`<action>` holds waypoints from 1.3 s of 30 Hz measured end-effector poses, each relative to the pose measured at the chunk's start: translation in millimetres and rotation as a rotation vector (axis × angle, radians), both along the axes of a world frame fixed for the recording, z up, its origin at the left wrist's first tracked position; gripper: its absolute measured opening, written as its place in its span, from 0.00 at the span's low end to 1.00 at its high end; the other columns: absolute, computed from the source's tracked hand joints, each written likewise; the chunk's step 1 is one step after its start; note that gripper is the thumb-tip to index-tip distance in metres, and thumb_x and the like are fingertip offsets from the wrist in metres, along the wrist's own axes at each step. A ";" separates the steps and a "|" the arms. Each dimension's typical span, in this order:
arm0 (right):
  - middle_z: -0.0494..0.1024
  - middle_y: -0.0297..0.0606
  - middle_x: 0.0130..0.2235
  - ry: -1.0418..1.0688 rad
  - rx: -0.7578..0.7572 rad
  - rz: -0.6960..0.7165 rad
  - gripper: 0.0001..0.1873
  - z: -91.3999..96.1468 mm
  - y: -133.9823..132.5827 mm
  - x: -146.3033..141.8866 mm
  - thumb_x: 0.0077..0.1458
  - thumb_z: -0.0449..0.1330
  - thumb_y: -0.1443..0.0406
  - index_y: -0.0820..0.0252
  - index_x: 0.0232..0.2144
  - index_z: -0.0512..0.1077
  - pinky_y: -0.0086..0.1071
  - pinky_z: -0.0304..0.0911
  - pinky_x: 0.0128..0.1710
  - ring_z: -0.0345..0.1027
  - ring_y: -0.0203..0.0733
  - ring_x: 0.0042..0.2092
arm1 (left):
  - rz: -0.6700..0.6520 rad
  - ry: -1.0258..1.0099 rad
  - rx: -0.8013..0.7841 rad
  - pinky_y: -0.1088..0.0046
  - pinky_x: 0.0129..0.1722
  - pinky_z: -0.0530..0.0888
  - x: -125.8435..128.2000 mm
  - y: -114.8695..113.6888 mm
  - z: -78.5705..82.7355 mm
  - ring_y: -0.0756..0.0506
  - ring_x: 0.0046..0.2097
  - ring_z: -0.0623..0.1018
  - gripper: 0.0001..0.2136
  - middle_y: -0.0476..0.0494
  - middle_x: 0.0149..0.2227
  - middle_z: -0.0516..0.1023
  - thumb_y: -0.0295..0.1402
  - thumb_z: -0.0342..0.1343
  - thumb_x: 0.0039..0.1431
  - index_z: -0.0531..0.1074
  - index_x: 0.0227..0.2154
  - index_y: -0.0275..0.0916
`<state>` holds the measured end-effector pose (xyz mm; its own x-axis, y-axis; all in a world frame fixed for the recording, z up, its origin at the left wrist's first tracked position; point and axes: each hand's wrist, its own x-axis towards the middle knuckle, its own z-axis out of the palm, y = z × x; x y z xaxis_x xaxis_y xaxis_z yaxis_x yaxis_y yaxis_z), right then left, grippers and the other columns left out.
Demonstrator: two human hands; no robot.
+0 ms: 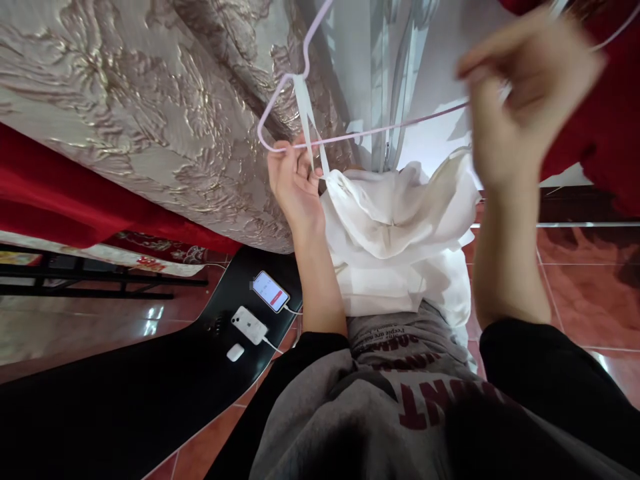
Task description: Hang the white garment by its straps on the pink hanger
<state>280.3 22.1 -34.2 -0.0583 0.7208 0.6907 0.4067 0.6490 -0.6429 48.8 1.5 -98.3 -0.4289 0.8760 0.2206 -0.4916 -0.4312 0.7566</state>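
Hanging by a thin white strap point(303, 107) near one end of a pink hanger point(390, 127), a white garment point(395, 230) drapes between the person's forearms. The left hand point(300, 180) is half open, the hanger's lower bar lying across its fingers, right beside the strap. The right hand point(530, 113) is curled near the hanger's other end; it is blurred, so I cannot tell whether it grips anything. Two phones point(271, 291) lie on the black bench point(150, 380).
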 end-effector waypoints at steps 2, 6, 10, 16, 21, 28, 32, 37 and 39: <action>0.73 0.32 0.37 -0.201 0.048 0.079 0.07 -20.9 1.8 -14.0 0.52 0.57 0.66 0.55 0.35 0.72 0.34 0.60 0.49 0.65 0.33 0.41 | 0.019 0.021 -0.012 0.73 0.33 0.70 4.7 -2.7 -6.8 0.48 0.37 0.73 0.07 0.45 0.35 0.72 0.27 0.43 0.67 0.63 0.34 0.38; 0.72 0.33 0.37 -0.250 0.066 -0.063 0.07 -50.0 -0.9 -28.3 0.55 0.53 0.60 0.51 0.36 0.69 0.42 0.54 0.56 0.64 0.37 0.43 | 0.107 0.138 0.030 0.73 0.33 0.72 22.6 -12.8 -13.8 0.50 0.30 0.72 0.10 0.47 0.27 0.66 0.27 0.44 0.65 0.62 0.27 0.37; 0.72 0.32 0.38 -0.165 0.100 -0.118 0.08 -63.1 -10.1 -35.2 0.56 0.51 0.61 0.49 0.37 0.68 0.44 0.51 0.59 0.62 0.38 0.45 | 0.209 0.375 0.120 0.69 0.42 0.72 49.0 -33.2 -1.6 0.47 0.38 0.75 0.03 0.46 0.33 0.71 0.27 0.47 0.64 0.65 0.35 0.39; 0.71 0.29 0.40 -0.118 0.129 -0.090 0.11 -70.0 -20.2 -44.5 0.56 0.49 0.64 0.46 0.39 0.68 0.43 0.49 0.62 0.63 0.33 0.45 | 0.066 0.307 0.248 0.63 0.52 0.68 35.5 -49.0 52.1 0.43 0.45 0.76 0.08 0.48 0.39 0.75 0.28 0.47 0.63 0.61 0.43 0.44; 0.72 0.25 0.42 -0.142 0.105 -0.090 0.12 -67.7 -24.7 -45.7 0.56 0.49 0.65 0.45 0.40 0.67 0.43 0.49 0.64 0.64 0.31 0.47 | 0.015 0.164 0.385 0.67 0.60 0.61 -17.3 -37.3 59.9 0.46 0.59 0.64 0.09 0.47 0.52 0.68 0.31 0.38 0.67 0.59 0.46 0.42; 0.70 0.18 0.49 -0.176 0.042 -0.063 0.12 -62.3 -33.1 -51.0 0.57 0.48 0.65 0.43 0.36 0.69 0.43 0.46 0.67 0.62 0.30 0.51 | 0.076 0.034 0.031 0.64 0.54 0.67 -15.7 -15.4 5.5 0.45 0.55 0.68 0.08 0.52 0.51 0.70 0.31 0.44 0.64 0.67 0.42 0.46; 0.66 0.22 0.54 -0.085 0.049 0.114 0.13 -57.2 -45.0 -50.2 0.56 0.51 0.65 0.47 0.42 0.70 0.46 0.45 0.67 0.54 0.35 0.61 | -0.211 0.183 0.154 0.64 0.45 0.71 18.3 -18.1 9.4 0.43 0.46 0.74 0.06 0.47 0.44 0.74 0.32 0.46 0.65 0.66 0.41 0.45; 0.66 0.32 0.51 0.421 0.177 -0.282 0.21 -53.0 -43.8 -27.6 0.50 0.54 0.72 0.51 0.47 0.69 0.38 0.60 0.55 0.61 0.37 0.54 | -0.199 0.189 0.187 0.68 0.34 0.72 40.7 -19.4 14.4 0.44 0.33 0.75 0.08 0.48 0.36 0.73 0.28 0.43 0.65 0.64 0.32 0.45; 0.65 0.33 0.51 0.412 0.023 -0.298 0.24 -50.2 -39.2 -17.6 0.47 0.57 0.73 0.52 0.47 0.69 0.34 0.62 0.51 0.63 0.34 0.50 | -0.165 0.202 0.181 0.69 0.32 0.70 39.4 -16.2 11.1 0.45 0.32 0.74 0.08 0.47 0.36 0.73 0.27 0.44 0.64 0.64 0.32 0.46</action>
